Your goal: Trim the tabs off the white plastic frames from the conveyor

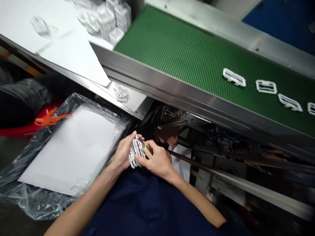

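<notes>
Close to my body, my left hand [122, 153] is closed around a small bunch of white plastic frames [136, 150]. My right hand [158, 160] is closed on a tan-handled tool [148, 150], held against the frames. The working end of the tool is hidden, so its exact kind does not show. The right thumb also presses on the front of the frames. More white frames like these lie on the green conveyor belt [177, 39], among them a tilted one [234, 77] and a flatter one [266, 86].
Left of me, a box lined with clear plastic [31, 200] has a white sheet [71, 150] over it. Orange-handled snips [52, 118] rest at its edge. Stacked white parts [105, 19] stand on the white table [71, 55]. Small white scraps [120, 92] lie beside the conveyor's metal side [157, 82].
</notes>
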`<state>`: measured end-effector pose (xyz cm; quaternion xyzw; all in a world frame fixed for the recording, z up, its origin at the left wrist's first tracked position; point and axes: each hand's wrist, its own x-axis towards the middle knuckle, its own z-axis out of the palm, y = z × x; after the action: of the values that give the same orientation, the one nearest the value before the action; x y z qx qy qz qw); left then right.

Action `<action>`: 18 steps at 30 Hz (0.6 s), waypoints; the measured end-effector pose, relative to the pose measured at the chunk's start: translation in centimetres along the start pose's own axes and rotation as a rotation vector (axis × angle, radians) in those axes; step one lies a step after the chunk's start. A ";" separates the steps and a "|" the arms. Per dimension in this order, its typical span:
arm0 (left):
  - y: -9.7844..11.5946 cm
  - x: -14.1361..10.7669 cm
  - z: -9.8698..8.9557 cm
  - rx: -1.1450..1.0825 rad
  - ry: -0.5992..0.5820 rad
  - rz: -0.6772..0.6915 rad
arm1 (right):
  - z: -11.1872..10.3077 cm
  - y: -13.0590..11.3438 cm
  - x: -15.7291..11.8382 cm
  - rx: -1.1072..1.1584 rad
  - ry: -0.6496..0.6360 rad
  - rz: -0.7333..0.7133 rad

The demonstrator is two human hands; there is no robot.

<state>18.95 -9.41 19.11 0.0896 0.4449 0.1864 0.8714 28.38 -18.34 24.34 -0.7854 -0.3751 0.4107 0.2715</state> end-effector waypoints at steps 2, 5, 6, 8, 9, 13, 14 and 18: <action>-0.5 -0.2 0.0 -0.009 0.010 0.023 | 0.7 -0.5 -0.1 -0.117 0.001 -0.016; -1.2 0.0 -0.6 -0.024 0.069 0.001 | 1.9 0.0 0.4 -0.143 -0.026 0.005; -1.4 0.2 -0.8 -0.043 0.077 -0.009 | 2.2 0.3 0.6 -0.141 -0.048 0.012; -1.7 0.5 -1.3 -0.084 0.088 0.002 | 2.2 0.7 0.9 -0.145 -0.090 0.011; -1.8 0.6 -1.4 -0.099 0.089 0.004 | 1.8 0.7 0.9 -0.151 -0.109 0.009; -1.4 0.1 -1.7 -0.099 0.090 -0.103 | -3.3 -1.3 0.2 -0.118 -0.091 -0.063; -1.3 0.1 -1.8 -0.079 0.078 -0.130 | -5.5 -2.3 0.2 -0.112 -0.035 -0.112; -1.3 1.0 -2.6 0.081 -0.026 -0.133 | -17.2 -6.4 2.1 -0.337 0.508 -0.322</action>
<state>17.72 -10.24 16.38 0.0976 0.4457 0.1090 0.8832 41.40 -14.97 36.97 -0.8271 -0.4773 0.0862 0.2840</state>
